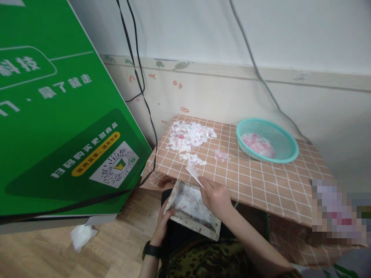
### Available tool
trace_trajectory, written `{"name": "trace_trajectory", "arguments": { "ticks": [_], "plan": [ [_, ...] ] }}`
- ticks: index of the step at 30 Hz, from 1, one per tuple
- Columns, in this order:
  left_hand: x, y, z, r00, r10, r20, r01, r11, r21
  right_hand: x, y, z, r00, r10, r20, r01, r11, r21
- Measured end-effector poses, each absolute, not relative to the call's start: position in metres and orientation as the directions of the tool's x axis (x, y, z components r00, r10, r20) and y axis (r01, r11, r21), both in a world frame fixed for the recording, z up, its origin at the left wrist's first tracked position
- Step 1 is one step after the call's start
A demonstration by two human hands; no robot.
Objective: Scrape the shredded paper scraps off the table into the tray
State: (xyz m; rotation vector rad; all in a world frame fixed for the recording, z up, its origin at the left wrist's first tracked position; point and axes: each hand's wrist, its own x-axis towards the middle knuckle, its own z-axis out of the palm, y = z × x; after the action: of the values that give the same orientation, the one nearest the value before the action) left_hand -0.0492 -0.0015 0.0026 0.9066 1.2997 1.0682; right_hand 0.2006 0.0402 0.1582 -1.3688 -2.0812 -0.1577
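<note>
My left hand (164, 219) grips the left side of a shallow, worn white tray (194, 227), its thumb over the rim. The tray is above my lap at the table's front edge, with small white and pink bits scattered inside. In my right hand (216, 195) is a flat white scraper (193, 174), its tip pointing at the table edge. Just beyond that tip lies a small group of paper scraps (193, 159). Farther back spreads a larger pile of white scraps (189, 136), with a few pink ones among them. A pinkish clump (222, 155) sits to the right.
A teal mesh basket (279, 142) holding pink and white bits stands on the checked tablecloth (246, 179). To the left leans a big green panel (58, 116), with a black cable (152, 123) hanging before it. Crumpled white paper (83, 236) lies on the floor.
</note>
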Motion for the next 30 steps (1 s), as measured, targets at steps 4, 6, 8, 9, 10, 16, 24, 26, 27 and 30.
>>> {"name": "trace_trajectory", "arguments": {
  "ticks": [4, 6, 8, 9, 10, 16, 24, 26, 27, 30],
  "plan": [
    [-0.052, -0.001, 0.001, -0.009, 0.962, -0.275, -0.079, 0.273, 0.959, 0.218, 0.028, 0.156, -0.225, 0.799, 0.557, 0.894, 0.397, -0.209],
    [-0.052, 0.000, 0.002, 0.006, 0.964, -0.265, -0.078, 0.265, 0.961, 0.226, 0.023, 0.156, -0.214, 0.813, 0.541, 0.905, 0.373, -0.203],
    [-0.051, 0.001, 0.004, 0.019, 0.966, -0.258, -0.083, 0.258, 0.962, 0.233, 0.021, 0.157, -0.200, 0.818, 0.540, 0.914, 0.355, -0.198],
    [-0.051, 0.001, 0.004, 0.023, 0.967, -0.253, -0.087, 0.254, 0.963, 0.236, 0.020, 0.158, -0.192, 0.818, 0.543, 0.918, 0.345, -0.196],
    [-0.051, 0.001, 0.005, 0.025, 0.968, -0.248, -0.092, 0.250, 0.964, 0.240, 0.020, 0.159, -0.183, 0.820, 0.543, 0.923, 0.334, -0.193],
    [-0.051, 0.001, 0.002, -0.009, 0.965, -0.261, -0.095, 0.259, 0.961, 0.265, 0.018, 0.163, -0.108, 0.845, 0.524, 0.942, 0.256, -0.218],
    [-0.051, 0.001, -0.005, -0.011, 0.963, -0.270, -0.125, 0.267, 0.956, 0.292, 0.022, 0.169, 0.091, 0.831, 0.549, 0.951, 0.091, -0.295],
    [-0.051, 0.002, -0.003, -0.008, 0.961, -0.277, -0.127, 0.273, 0.953, 0.283, 0.024, 0.173, 0.113, 0.834, 0.539, 0.920, 0.118, -0.374],
    [-0.050, 0.002, -0.003, -0.008, 0.960, -0.280, -0.126, 0.276, 0.953, 0.277, 0.026, 0.174, 0.121, 0.835, 0.537, 0.903, 0.132, -0.410],
    [-0.050, 0.001, -0.002, -0.023, 0.958, -0.287, -0.121, 0.283, 0.952, 0.258, 0.032, 0.176, 0.187, 0.832, 0.522, 0.874, 0.102, -0.476]
  ]
}}
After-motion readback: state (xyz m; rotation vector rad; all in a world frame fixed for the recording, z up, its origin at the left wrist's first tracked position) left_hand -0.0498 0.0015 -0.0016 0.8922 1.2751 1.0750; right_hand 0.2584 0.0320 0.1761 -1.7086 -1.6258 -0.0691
